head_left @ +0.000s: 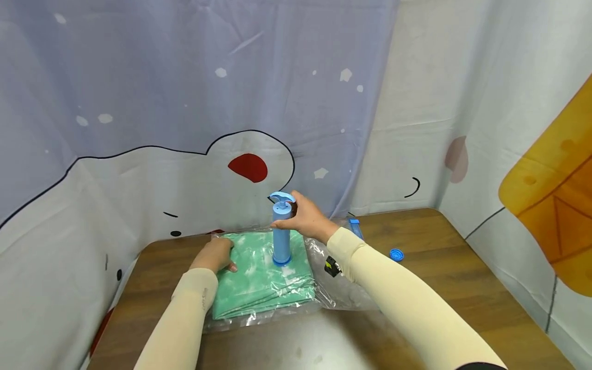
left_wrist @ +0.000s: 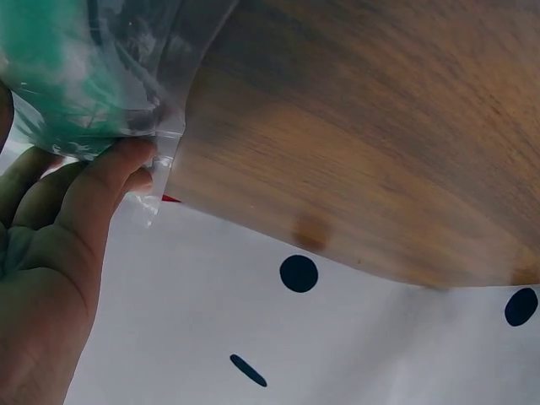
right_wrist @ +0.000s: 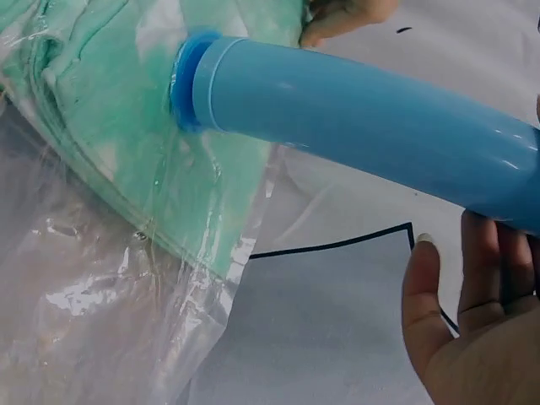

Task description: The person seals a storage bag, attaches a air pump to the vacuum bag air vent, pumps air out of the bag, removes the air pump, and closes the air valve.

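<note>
A clear plastic bag (head_left: 349,293) lies on the table with a folded green-and-white cloth (head_left: 250,290) inside. Upright on the bag stands a blue hand pump (head_left: 281,244), its base against the plastic. My right hand (head_left: 309,218) holds the pump's upper barrel, just below the T-shaped handle (head_left: 282,196). In the right wrist view its fingers (right_wrist: 483,270) reach behind the barrel. My left hand (head_left: 215,255) grips the bag's left edge, thumb on top. The left wrist view shows its fingers (left_wrist: 105,177) along the underside of the bag's corner.
A round blue cap (head_left: 396,255) lies on the wooden table (head_left: 425,241) at the right. A blue strip (head_left: 355,227) is near the back edge, beside the bag's loose end. A printed curtain (head_left: 185,103) hangs behind the table.
</note>
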{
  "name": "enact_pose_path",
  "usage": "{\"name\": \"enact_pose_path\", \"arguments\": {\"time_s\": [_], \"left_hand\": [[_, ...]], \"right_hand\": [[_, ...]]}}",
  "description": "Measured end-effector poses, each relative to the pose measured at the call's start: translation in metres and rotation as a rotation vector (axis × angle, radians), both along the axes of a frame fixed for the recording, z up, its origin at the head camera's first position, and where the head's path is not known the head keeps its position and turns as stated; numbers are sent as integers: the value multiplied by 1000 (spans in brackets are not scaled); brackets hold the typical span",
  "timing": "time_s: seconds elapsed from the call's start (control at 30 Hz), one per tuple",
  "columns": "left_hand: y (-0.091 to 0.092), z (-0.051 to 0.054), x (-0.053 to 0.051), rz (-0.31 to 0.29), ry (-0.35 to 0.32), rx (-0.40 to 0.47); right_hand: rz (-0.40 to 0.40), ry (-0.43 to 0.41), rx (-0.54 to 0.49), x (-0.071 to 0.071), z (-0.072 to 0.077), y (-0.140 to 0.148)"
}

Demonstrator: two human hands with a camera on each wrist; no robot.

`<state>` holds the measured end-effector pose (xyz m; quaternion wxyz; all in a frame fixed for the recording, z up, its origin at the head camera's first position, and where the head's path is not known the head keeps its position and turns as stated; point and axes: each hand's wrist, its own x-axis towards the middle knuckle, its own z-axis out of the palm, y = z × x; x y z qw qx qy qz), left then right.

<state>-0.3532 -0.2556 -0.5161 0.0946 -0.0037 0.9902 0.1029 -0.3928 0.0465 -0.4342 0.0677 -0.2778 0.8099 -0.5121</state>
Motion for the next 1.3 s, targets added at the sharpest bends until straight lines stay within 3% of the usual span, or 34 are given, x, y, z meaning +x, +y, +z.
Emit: {"name": "enact_pose_path", "arguments": {"time_s": [0.2, 0.33, 0.4, 0.47, 0.6, 0.67, 0.73, 0.83, 1.0, 1.17, 1.3], "left_hand": [[5, 9, 3, -44, -19, -90], [14, 25, 8, -34, -59, -131], [22, 33, 9, -39, -37, -92], [33, 36, 8, -63, 14, 37], [64, 29, 6, -136, 158, 372], [80, 22, 6, -126, 213, 504], [93, 13, 7, -80, 277, 573], [107, 3, 8, -21, 383, 605], [116, -4, 8, -12, 504, 587], [118, -2, 9, -9, 482, 585], [118, 2, 9, -10, 414, 604]], "right_hand": [[-53, 27, 69, 2, 0, -1], [-71, 36, 108, 3, 0, -3], [-69, 43, 112, 2, 1, -4], [-68, 55, 121, 1, 3, -4], [-61, 80, 157, 1, 6, -3], [-61, 94, 181, 0, 8, -2], [-59, 103, 199, 0, 8, -2], [-60, 107, 219, -1, 8, -3], [-50, 107, 233, -3, 7, -2], [18, 37, 133, -6, 12, 1], [111, -50, 19, -10, 26, 5]]}}
